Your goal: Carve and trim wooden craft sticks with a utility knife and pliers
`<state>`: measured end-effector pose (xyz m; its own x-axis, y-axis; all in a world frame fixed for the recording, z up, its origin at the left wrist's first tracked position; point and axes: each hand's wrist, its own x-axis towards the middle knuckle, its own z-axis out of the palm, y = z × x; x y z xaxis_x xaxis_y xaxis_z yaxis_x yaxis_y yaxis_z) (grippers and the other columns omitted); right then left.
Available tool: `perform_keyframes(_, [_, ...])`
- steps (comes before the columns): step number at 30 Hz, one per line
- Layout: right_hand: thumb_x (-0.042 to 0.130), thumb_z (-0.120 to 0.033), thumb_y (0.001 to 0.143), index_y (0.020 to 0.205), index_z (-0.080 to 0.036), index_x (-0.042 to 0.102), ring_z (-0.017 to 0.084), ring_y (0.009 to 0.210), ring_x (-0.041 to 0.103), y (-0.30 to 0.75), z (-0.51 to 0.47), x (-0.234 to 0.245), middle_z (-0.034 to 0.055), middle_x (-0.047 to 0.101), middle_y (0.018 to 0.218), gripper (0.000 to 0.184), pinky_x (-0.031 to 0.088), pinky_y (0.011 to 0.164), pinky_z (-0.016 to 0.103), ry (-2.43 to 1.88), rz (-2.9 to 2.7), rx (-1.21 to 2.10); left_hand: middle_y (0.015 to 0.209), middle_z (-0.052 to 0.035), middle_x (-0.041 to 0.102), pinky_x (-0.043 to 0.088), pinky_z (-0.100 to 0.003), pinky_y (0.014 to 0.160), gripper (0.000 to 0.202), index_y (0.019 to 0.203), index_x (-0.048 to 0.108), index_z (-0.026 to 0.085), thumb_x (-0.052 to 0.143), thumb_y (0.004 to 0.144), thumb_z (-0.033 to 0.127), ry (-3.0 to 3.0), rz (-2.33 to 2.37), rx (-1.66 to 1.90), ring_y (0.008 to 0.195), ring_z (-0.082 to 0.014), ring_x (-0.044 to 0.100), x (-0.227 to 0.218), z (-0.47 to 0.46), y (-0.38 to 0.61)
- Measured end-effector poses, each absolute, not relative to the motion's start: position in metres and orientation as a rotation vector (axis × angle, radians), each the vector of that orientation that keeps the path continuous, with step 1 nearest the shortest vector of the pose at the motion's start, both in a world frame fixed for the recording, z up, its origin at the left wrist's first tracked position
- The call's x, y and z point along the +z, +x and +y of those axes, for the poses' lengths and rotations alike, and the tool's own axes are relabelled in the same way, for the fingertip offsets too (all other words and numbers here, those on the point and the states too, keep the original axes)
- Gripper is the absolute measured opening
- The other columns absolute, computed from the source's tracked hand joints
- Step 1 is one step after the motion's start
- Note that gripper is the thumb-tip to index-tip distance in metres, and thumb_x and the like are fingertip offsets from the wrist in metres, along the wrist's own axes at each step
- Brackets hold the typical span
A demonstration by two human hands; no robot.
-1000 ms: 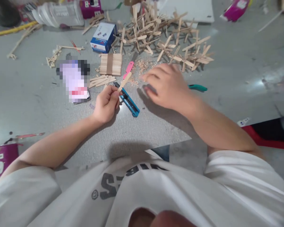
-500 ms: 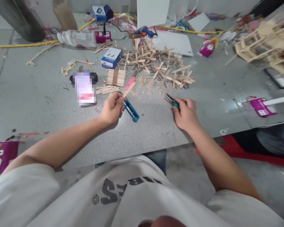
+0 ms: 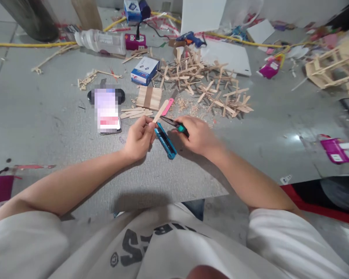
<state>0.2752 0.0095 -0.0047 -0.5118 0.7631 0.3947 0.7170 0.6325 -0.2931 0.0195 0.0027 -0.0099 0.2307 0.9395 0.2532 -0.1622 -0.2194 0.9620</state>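
Note:
Pinched between the thumb and fingers of my left hand point(image 3: 140, 139) is a wooden craft stick point(image 3: 161, 111), its free end pointing up and right. My right hand point(image 3: 198, 135) is closed round the pliers point(image 3: 178, 126), which have dark jaws and green-and-black handles. The jaw tips reach to the stick near my left fingertips; whether they touch it I cannot tell. Just below the stick, a blue utility knife point(image 3: 166, 142) lies on the table, its upper end by my left fingers. Behind the stick lies a pink-handled blade point(image 3: 168, 106).
Banded craft sticks point(image 3: 149, 97) and loose sticks point(image 3: 136, 112) lie beyond my left hand. Further back are a heap of joined sticks point(image 3: 192, 73), a blue-and-white box point(image 3: 144, 71) and a glue gun point(image 3: 191, 38). A phone point(image 3: 108, 112) lies left; a wooden model point(image 3: 327, 71) stands right.
My right hand has brought the pliers left, from the open tabletop to the craft stick. My left hand stays nearly in place with the stick. The camera view has shifted slightly.

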Motion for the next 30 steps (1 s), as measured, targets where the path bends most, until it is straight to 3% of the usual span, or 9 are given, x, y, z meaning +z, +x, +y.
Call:
perform_keyframes(3, [0.054,-0.048,0.119,0.14,-0.022,0.067,0.03,0.109,0.081,0.276,0.006,-0.01,0.0139,0.083,0.119,0.036,0.067,0.094,0.045,-1.043,-2.337,0.138,0.055,0.0086,0.051,0.033,-0.025,0.043,0.056,0.099,0.058,0.026,0.064,0.11,0.08,1.38,0.777,1.227,0.042,-0.0107,0.041,-0.013,0.0,0.02])
perform_keyframes(7, [0.064,-0.037,0.115,0.146,-0.024,0.067,0.03,0.108,0.082,0.28,-0.004,-0.013,0.0118,0.084,0.119,0.034,0.067,0.094,0.045,-0.951,-2.268,0.147,0.057,0.0082,0.052,0.035,-0.024,0.042,0.04,0.104,0.061,0.025,0.058,0.119,0.062,1.468,0.689,1.184,0.042,-0.0108,0.044,-0.015,-0.004,0.02])
perform_keyframes(12, [0.059,-0.04,0.118,0.143,-0.024,0.065,0.029,0.103,0.082,0.281,-0.009,-0.011,0.0108,0.084,0.118,0.031,0.068,0.087,0.044,-0.938,-2.293,0.141,0.059,0.0086,0.055,0.036,-0.019,0.042,0.025,0.106,0.062,0.024,0.056,0.124,0.04,1.57,0.624,1.205,0.041,-0.0079,0.049,-0.012,-0.003,0.019])
perform_keyframes(19, [0.055,-0.044,0.121,0.148,-0.028,0.061,0.029,0.102,0.081,0.282,-0.013,-0.009,0.0107,0.082,0.118,0.032,0.069,0.087,0.046,-0.95,-2.315,0.199,0.061,0.0083,0.056,0.035,-0.016,0.04,0.019,0.11,0.066,0.024,0.055,0.124,0.029,1.646,0.557,1.27,0.041,-0.0058,0.052,-0.01,-0.001,0.02])
perform_keyframes(25, [0.059,-0.042,0.119,0.147,-0.025,0.062,0.029,0.104,0.081,0.282,-0.014,-0.009,0.0118,0.083,0.118,0.033,0.07,0.089,0.046,-0.908,-2.312,0.194,0.06,0.0085,0.058,0.036,-0.015,0.041,0.02,0.111,0.066,0.025,0.052,0.125,0.029,1.698,0.53,1.241,0.041,-0.0052,0.054,-0.008,0.001,0.018])
perform_keyframes(30, [0.055,-0.05,0.12,0.147,-0.029,0.063,0.033,0.112,0.081,0.283,-0.018,-0.009,0.0124,0.084,0.125,0.036,0.069,0.095,0.053,-1.029,-2.295,0.348,0.061,0.0068,0.061,0.041,-0.019,0.044,0.031,0.104,0.064,0.025,0.058,0.123,0.049,1.608,0.688,1.168,0.044,-0.0078,0.058,-0.005,-0.005,0.016])
